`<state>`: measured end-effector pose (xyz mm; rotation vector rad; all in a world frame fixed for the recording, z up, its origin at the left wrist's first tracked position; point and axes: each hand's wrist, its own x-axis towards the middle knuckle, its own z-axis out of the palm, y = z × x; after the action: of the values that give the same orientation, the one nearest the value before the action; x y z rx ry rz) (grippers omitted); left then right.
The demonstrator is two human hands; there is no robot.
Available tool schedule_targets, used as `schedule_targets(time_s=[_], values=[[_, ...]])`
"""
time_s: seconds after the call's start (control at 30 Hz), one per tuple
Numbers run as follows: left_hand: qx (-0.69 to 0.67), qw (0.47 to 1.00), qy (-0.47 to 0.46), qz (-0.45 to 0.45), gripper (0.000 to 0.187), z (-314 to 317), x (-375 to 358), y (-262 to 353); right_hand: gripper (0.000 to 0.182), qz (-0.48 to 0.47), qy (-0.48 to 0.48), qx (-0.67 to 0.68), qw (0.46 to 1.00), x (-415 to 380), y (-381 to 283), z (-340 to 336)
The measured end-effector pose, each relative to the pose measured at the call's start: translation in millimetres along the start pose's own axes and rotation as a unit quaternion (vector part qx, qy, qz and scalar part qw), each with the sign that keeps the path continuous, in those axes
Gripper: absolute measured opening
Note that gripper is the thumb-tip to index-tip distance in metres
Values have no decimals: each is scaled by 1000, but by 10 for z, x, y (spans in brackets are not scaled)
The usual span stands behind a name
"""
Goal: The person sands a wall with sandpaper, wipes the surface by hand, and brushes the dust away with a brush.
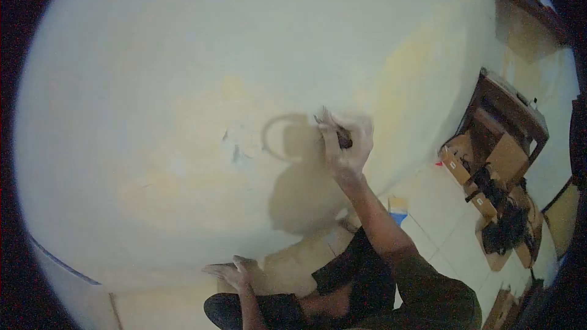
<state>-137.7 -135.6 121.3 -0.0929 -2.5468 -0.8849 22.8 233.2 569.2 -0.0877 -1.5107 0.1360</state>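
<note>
My right hand (351, 143) is raised to the pale wall (134, 43), its fingers closed around a dark-handled tool (344, 139). The tool's thin tip seems to be at the wall surface, though its shape is hard to make out. Left of this hand, yellowish patches (165, 189) and small grey marks (238, 150) show on the wall, partly under a shadow. Low in the view, my left hand (232, 274) is near the bottom of the wall, its fingers stretched out and nothing visible in it.
A wooden desk (513, 101) stands at the right, with cardboard boxes (455, 165) and dark tangled items (507, 226) beside it. A blue and tan object (398, 212) is on the tiled floor (437, 226). My bent legs are at the bottom.
</note>
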Motion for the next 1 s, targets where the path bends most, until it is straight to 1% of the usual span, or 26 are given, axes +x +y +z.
schedule_targets(time_s=[0.03,0.13,0.23,0.3,0.37,0.43,0.53,0.63,0.7,0.73,0.77,0.83,0.9,0.93,0.97,1.0], values=[[4,1000,12,7,114,28,5,-11,17,-19,1,-16,1000,124,-61,3],[-2,1000,24,2,117,80,-7,28,14,-35,-5,-45,998,541,-132,89],[-7,1000,27,-3,119,73,31,84,13,-19,-11,-22,1000,250,125,96],[-11,999,35,-5,121,100,52,105,16,-27,-10,-17,999,164,161,56],[-8,999,37,-9,122,109,4,77,18,-50,-34,-26,998,198,134,32],[-4,999,35,-9,124,88,3,91,21,-75,-59,-45,994,450,62,55],[-39,999,6,-29,125,124,7,35,24,-99,-51,-37,993,676,-67,110],[-70,997,-20,-41,120,152,12,-91,26,-107,-50,-12,993,384,4,-3],[-63,998,-21,-20,114,114,11,-50,27,-116,-62,-16,991,374,0,48],[-52,997,-45,-36,111,198,26,-138,28,-107,-68,-22,992,408,-57,54],[-37,995,-72,-51,108,404,2,-433,28,-99,-75,-28,992,444,-112,61],[-84,986,-122,-74,104,357,58,-423,31,-73,-85,-40,993,770,-327,215],[-206,961,-160,-90,102,-169,203,112,32,-69,-66,-19,995,738,-321,248],[-184,973,-120,-74,101,-121,206,49,32,-69,-56,-8,996,700,-311,272],[-166,982,-76,-59,101,-17,163,-31,28,-80,-55,-6,995,603,-265,240],[-148,985,-46,-70,101,120,100,-172,25,-88,-57,-2,994,447,-197,147]])
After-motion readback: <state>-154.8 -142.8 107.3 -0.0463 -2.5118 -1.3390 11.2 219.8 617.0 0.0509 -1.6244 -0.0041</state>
